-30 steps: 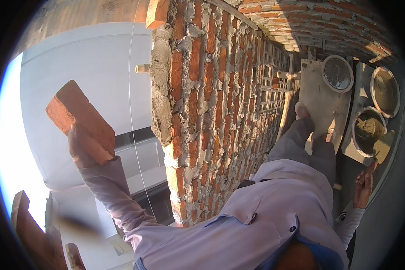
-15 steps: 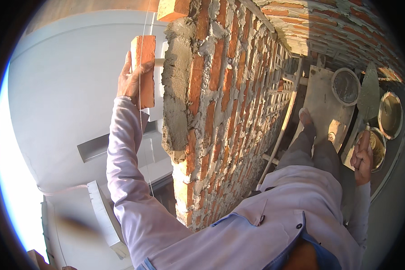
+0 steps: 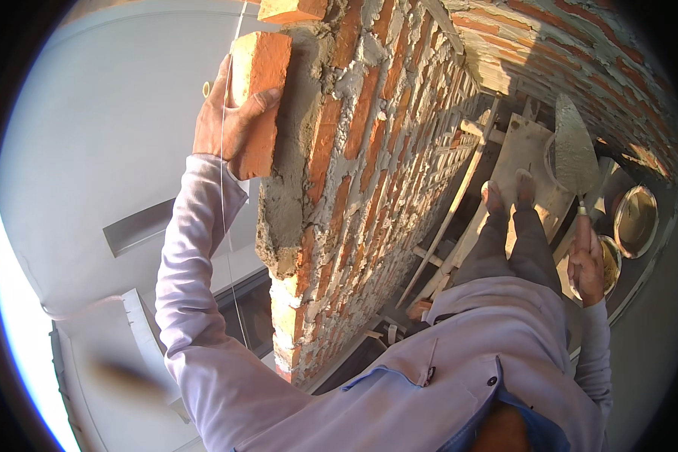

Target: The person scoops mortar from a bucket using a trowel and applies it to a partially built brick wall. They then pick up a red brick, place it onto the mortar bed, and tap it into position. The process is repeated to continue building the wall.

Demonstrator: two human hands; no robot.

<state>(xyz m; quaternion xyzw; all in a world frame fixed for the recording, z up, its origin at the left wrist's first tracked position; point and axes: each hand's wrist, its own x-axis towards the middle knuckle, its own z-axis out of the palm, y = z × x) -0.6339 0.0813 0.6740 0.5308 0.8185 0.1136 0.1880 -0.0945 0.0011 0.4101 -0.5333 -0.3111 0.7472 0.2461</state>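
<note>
My left hand [image 3: 230,117] grips an orange brick [image 3: 266,83] by its side, thumb across the near face. The brick is over the wet mortar bed [image 3: 290,169] on top of the brick wall [image 3: 358,143]; whether it touches the mortar I cannot tell. A thin white string line [image 3: 222,188] runs past the hand along the wall's outer side. Just beyond the held brick, another brick [image 3: 292,9] sits on the wall top. Low on the right, my right hand [image 3: 586,267] is closed round the handle of a trowel [image 3: 575,147], its blade grey with mortar and pointing away from me.
Below me, my feet stand on a wooden plank [image 3: 523,154]. Round containers of mortar, one a tub [image 3: 635,222], stand to its right. A wooden pole [image 3: 459,203] runs between plank and wall. Another brick wall [image 3: 565,45] rises at the far right.
My left hand has carried the brick rightward, from beside the wall to over the mortar bed. The trowel has shifted left in view, and my feet now stand side by side.
</note>
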